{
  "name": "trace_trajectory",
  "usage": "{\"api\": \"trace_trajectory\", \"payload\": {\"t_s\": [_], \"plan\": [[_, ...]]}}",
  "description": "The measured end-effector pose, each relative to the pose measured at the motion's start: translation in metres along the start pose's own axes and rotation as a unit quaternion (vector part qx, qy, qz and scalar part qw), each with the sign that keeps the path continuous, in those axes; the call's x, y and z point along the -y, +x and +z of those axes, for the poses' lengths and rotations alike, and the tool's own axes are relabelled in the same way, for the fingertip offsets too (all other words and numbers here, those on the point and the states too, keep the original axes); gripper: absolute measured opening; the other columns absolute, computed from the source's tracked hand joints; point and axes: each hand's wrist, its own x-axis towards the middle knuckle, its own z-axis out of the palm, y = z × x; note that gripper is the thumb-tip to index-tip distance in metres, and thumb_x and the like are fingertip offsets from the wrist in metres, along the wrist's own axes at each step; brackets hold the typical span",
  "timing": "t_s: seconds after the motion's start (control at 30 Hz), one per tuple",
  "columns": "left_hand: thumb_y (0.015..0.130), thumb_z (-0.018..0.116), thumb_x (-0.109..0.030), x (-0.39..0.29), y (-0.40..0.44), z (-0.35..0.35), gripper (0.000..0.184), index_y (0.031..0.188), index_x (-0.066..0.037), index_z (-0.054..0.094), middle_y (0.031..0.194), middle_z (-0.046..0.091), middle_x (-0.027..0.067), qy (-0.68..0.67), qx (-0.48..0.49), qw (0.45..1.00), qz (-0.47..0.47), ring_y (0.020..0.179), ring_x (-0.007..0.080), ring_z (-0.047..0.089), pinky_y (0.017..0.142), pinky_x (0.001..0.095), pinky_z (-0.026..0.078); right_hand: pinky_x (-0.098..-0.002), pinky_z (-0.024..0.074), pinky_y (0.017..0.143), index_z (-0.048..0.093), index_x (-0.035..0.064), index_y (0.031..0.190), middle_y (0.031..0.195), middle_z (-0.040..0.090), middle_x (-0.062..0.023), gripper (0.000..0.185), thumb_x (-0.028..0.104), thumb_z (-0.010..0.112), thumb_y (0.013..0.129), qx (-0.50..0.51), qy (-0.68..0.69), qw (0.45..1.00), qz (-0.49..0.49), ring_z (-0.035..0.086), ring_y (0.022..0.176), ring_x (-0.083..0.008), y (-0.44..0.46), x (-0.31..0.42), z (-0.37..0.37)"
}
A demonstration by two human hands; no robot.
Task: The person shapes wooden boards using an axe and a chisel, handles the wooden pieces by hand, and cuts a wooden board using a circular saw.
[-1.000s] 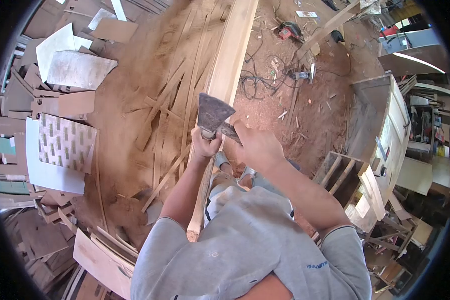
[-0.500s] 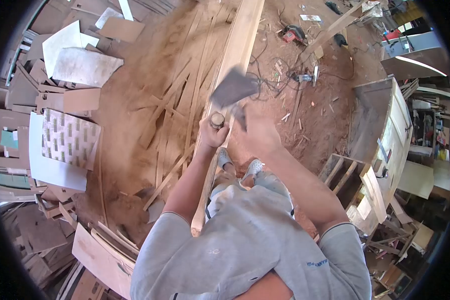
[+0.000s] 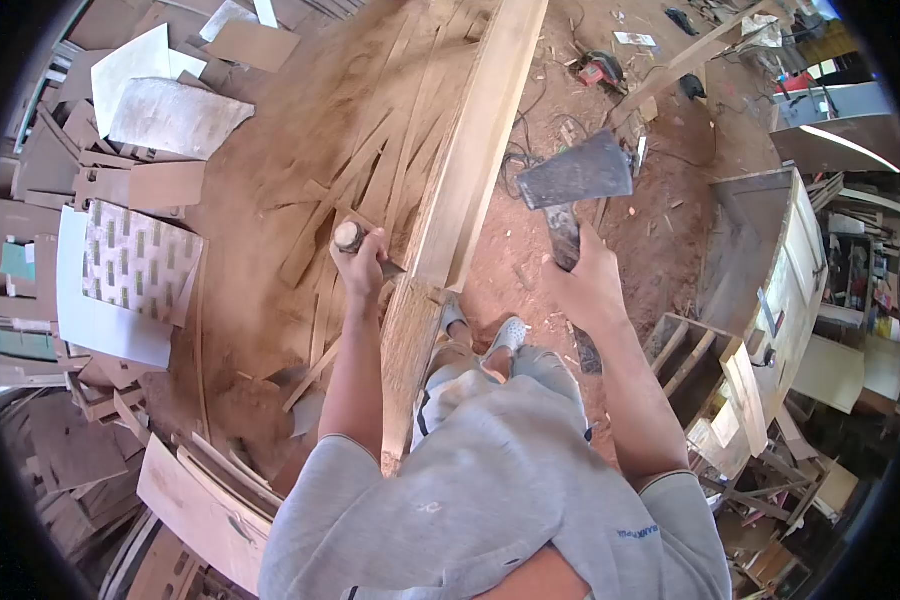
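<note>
A long wooden beam (image 3: 475, 150) runs from the top centre down toward the person's legs, with a rougher lower part. My left hand (image 3: 358, 262) is wrapped round a chisel (image 3: 349, 236); its round handle end faces up and its dark blade points right at the beam's left edge. Whether the blade touches the wood I cannot tell. To the right of the beam, my right hand (image 3: 588, 282) grips the handle of a hatchet (image 3: 578, 172), whose broad dark head is raised beyond the fingers.
Loose wooden strips (image 3: 355, 175) lie on the dusty floor left of the beam. A red power tool (image 3: 598, 70) and cables are at the upper right. An open wooden cabinet (image 3: 760, 185) stands at the right, and stacked boards (image 3: 145, 265) at the left.
My right hand and the hatchet have swung right, away from the beam. My left hand has shifted left with the chisel, whose blade now shows.
</note>
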Motion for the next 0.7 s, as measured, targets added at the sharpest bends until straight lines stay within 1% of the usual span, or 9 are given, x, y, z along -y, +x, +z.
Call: {"api": "trace_trajectory", "payload": {"t_s": [0.07,0.17,0.2,0.3,0.37,0.53,0.63,0.7], "plan": [[0.09,0.07,-0.004,-0.007,0.007,-0.002,0.015,0.08,-0.008,0.06,0.066,0.057,-0.0014,0.012,0.032,0.999,0.026,0.054,0.0082,0.052,0.051,0.0257,0.041,-0.0532,0.0533,0.08,0.059,-0.0019,0.113,0.092,0.069,-0.0295,0.034,0.017,0.07,0.087,-0.012,0.03,0.999,-0.016,0.07,0.095,-0.0506,-0.004,-0.002,0.006],[0.088,0.076,-0.003,-0.01,0.004,0.008,0.02,0.079,-0.008,0.059,0.068,0.057,-0.0036,0.073,0.123,0.99,0.006,0.055,0.0072,0.053,0.051,0.0264,0.042,-0.0523,0.0537,0.079,0.059,-0.0016,0.114,0.091,0.069,-0.0288,0.034,0.017,0.071,0.087,-0.024,0.051,0.998,-0.032,0.071,0.094,-0.0493,-0.009,-0.001,0.01],[0.087,0.077,-0.003,-0.002,0.002,0.012,0.023,0.077,-0.009,0.058,0.069,0.055,-0.006,0.084,0.119,0.989,-0.024,0.059,0.0055,0.05,0.054,0.0262,0.041,-0.0521,0.0539,0.078,0.059,-0.0015,0.114,0.09,0.069,-0.0287,0.034,0.016,0.071,0.088,-0.022,0.049,0.998,-0.036,0.072,0.093,-0.049,-0.008,0.001,0.011],[0.09,0.075,-0.003,0.018,-0.001,0.022,0.02,0.08,-0.008,0.059,0.065,0.055,-0.0044,0.124,0.157,0.979,0.027,0.055,0.0061,0.05,0.051,0.0258,0.038,-0.0518,0.0545,0.078,0.06,-0.0011,0.117,0.09,0.07,-0.0286,0.035,0.014,0.071,0.089,-0.007,0.053,0.998,-0.04,0.072,0.092,-0.0483,-0.009,0.009,0.013],[0.09,0.076,-0.004,0.029,-0.001,0.023,0.022,0.078,-0.009,0.058,0.066,0.055,-0.0055,0.127,0.158,0.979,0.029,0.056,0.0053,0.05,0.052,0.0258,0.038,-0.0516,0.055,0.078,0.06,-0.0007,0.119,0.09,0.07,-0.0287,0.035,0.013,0.071,0.089,0.0,0.054,0.998,-0.044,0.073,0.092,-0.048,-0.01,0.015,0.012],[0.088,0.077,-0.006,0.02,-0.006,0.039,0.025,0.074,-0.009,0.057,0.067,0.054,-0.0055,0.138,0.162,0.977,0.014,0.059,0.0059,0.049,0.054,0.0264,0.038,-0.0521,0.0559,0.079,0.06,-0.0003,0.122,0.09,0.071,-0.0294,0.037,0.014,0.072,0.089,0.01,0.055,0.997,-0.05,0.073,0.093,-0.0488,-0.01,0.02,0.012],[0.086,0.075,-0.005,0.032,-0.008,0.042,0.023,0.075,-0.008,0.056,0.067,0.051,-0.0058,0.187,0.149,0.969,0.056,0.061,0.0064,0.048,0.055,0.0278,0.038,-0.0541,0.0561,0.08,0.059,0.0,0.121,0.091,0.072,-0.0294,0.037,0.015,0.072,0.09,0.011,0.052,0.998,-0.038,0.072,0.093,-0.0501,-0.01,0.027,0.015],[0.083,0.075,-0.006,0.035,-0.009,0.046,0.024,0.072,-0.006,0.054,0.064,0.05,-0.0047,0.178,0.129,0.973,0.07,0.061,0.0062,0.047,0.055,0.0284,0.038,-0.0555,0.0559,0.08,0.058,0.0009,0.122,0.092,0.072,-0.0292,0.037,0.015,0.071,0.091,0.015,0.055,0.997,-0.057,0.072,0.093,-0.0504,-0.007,0.029,0.019]]}}
